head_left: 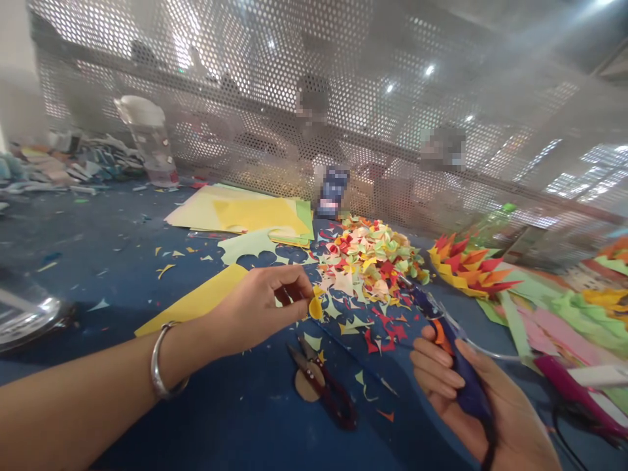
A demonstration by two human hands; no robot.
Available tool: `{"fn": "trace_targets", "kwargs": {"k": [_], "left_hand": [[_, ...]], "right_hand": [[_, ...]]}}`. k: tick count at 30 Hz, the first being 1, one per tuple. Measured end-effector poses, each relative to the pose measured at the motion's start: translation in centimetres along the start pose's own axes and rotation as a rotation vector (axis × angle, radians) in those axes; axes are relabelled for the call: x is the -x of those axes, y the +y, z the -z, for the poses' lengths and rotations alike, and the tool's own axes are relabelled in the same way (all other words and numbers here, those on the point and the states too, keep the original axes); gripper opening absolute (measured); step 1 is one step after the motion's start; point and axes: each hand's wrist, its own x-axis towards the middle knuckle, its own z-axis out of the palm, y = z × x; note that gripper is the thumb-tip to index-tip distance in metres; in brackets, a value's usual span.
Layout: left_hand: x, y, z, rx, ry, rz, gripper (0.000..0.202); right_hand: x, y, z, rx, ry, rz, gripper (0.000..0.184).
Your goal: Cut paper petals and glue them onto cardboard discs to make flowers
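Observation:
Pinched between the thumb and forefinger of my left hand (267, 302) is a small curled yellow paper piece (315, 307). In my right hand (456, 379) is a dark blue glue gun (458, 366) with an orange trigger, its nozzle pointing up and left, apart from the yellow piece. Dark-red-handled scissors (338, 399) lie on the blue table between my hands, over a round tan disc (308, 383). A thin blue stick (360, 360) lies beside them. Just beyond rises a heap of small folded paper pieces (377, 252) in red, yellow, green and peach.
Coloured paper sheets (245, 209) are stacked behind my left hand, near a cut-out pale green sheet (250, 247). A layered orange and red paper flower (466, 265) stands at right. A phone (332, 191) leans against the perforated screen (235, 124). A lidded cup (150, 140) stands back left.

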Motion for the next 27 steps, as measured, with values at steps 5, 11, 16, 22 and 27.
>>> {"fn": "trace_targets", "kwargs": {"k": [5, 11, 16, 22, 27], "left_hand": [[0.0, 0.0, -0.2, 0.053, -0.037, -0.028, 0.004], [0.0, 0.0, -0.5, 0.061, -0.060, -0.087, 0.009], [0.1, 0.3, -0.6, 0.059, -0.076, -0.119, 0.007], [0.2, 0.0, -0.8, 0.091, -0.103, -0.111, 0.006], [0.1, -0.1, -0.9, 0.101, -0.110, -0.088, 0.005]], "right_hand": [[-0.4, 0.4, -0.8, 0.304, -0.105, 0.039, 0.016], [0.3, 1.5, -1.4, 0.655, -0.065, 0.127, 0.021], [0.5, 2.5, -0.6, 0.922, 0.094, 0.205, 0.032], [0.7, 3.4, 0.6, 1.177, 0.359, 0.368, 0.037], [0.8, 3.3, -0.3, 1.406, 0.287, 0.527, 0.029]]}}
